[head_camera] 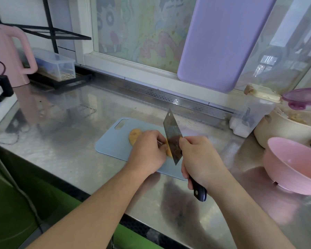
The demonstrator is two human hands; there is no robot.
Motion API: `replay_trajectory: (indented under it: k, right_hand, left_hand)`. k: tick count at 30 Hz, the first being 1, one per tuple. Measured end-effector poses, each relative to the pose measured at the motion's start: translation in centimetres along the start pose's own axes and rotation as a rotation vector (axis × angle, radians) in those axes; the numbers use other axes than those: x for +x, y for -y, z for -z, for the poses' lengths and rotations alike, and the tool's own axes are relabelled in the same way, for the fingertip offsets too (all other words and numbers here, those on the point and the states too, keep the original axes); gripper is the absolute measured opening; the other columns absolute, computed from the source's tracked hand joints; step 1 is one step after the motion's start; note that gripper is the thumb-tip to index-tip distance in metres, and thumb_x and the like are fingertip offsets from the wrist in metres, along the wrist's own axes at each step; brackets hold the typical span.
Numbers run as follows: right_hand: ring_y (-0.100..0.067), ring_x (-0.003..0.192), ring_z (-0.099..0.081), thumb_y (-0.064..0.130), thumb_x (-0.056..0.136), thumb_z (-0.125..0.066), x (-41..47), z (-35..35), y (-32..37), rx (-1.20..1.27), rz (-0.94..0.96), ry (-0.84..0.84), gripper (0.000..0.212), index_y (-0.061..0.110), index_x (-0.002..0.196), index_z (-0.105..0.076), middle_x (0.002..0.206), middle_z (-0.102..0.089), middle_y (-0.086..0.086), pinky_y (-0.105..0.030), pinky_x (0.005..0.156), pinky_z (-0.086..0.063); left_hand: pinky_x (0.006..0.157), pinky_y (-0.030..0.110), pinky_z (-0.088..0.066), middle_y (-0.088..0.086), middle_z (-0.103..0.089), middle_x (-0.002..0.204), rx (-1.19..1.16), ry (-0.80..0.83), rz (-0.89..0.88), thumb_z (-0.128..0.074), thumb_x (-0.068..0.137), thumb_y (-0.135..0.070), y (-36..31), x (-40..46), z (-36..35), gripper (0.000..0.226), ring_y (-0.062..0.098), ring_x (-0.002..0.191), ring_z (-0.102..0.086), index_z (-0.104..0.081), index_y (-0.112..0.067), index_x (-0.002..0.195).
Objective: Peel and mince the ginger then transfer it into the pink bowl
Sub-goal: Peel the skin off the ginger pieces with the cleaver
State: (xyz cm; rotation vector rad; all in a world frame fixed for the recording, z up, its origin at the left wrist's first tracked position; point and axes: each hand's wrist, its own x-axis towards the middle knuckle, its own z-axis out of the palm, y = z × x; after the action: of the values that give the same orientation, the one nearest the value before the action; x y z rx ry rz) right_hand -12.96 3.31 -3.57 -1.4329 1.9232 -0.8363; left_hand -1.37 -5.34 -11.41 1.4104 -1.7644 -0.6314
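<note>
A steel counter (65, 141) runs under a window with a cartoon-patterned pane, and a pale blue cutting board (113, 142) lies flat on it near the front edge. On the board lies the ginger (134, 135), a tan knob mostly covered by the left hand (147, 151), whose fingers curl down over it and press it to the board. The right hand (201, 162) grips the dark handle of a cleaver (172, 137), its forefinger up against the blade; the blade stands tilted with its edge at the ginger just beside the left fingertips. The pink bowl (293, 166) sits on the counter to the right, well apart from the board. A purple board (221, 42) leans against the window, and a pink kettle (9, 53) stands at far left.
</note>
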Motion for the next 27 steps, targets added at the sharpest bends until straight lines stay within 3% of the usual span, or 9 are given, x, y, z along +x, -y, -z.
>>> replay_trajectory:
  k: [5, 13, 19, 27]
  right_hand:
    - [-0.023, 0.042, -0.055, 0.027, 0.106, -0.039, 0.2, -0.4, 0.2, -0.196, 0.104, -0.027, 0.036, 0.022, 0.071, -0.045, 0.056, -0.057, -0.006, -0.025, 0.045, -0.047]
    - [-0.016, 0.031, -0.054, 0.022, 0.103, -0.042, 2.0, -0.8, 0.7, -0.198, 0.047, -0.005, 0.035, 0.021, 0.069, -0.046, 0.052, -0.058, -0.005, -0.019, 0.038, -0.044]
    - [-0.020, 0.036, -0.057, 0.021, 0.102, -0.044, 4.0, -1.7, 1.2, -0.146, 0.002, 0.009, 0.029, 0.017, 0.074, -0.050, 0.060, -0.061, -0.009, -0.019, 0.038, -0.045]
    - [-0.020, 0.034, -0.056, 0.025, 0.102, -0.043, 2.3, -2.1, 0.1, -0.100, -0.021, 0.006, 0.031, 0.020, 0.072, -0.049, 0.056, -0.060, -0.008, -0.020, 0.038, -0.046]
  left_hand:
    - [0.082, 0.032, -0.055, -0.011, -0.068, 0.091, -0.001, -0.014, -0.005, -0.072, 0.093, -0.023, 0.2, 0.1, -0.3, 0.003, 0.008, 0.088, -0.064, -0.073, -0.024, 0.096]
    - [0.081, 0.032, -0.055, -0.009, -0.066, 0.094, 0.006, 0.004, -0.028, -0.066, 0.093, -0.018, 0.0, 0.0, 0.0, 0.009, 0.008, 0.087, -0.062, -0.074, -0.022, 0.095]
    - [0.079, 0.041, -0.058, -0.008, -0.068, 0.086, -0.025, 0.027, -0.018, -0.066, 0.089, -0.016, -0.3, -0.4, 0.4, 0.007, 0.010, 0.082, -0.065, -0.071, -0.021, 0.088]
    - [0.078, 0.038, -0.059, -0.010, -0.068, 0.087, -0.018, 0.027, -0.010, -0.067, 0.091, -0.017, -0.6, -0.5, 0.4, 0.008, 0.007, 0.080, -0.064, -0.072, -0.022, 0.094]
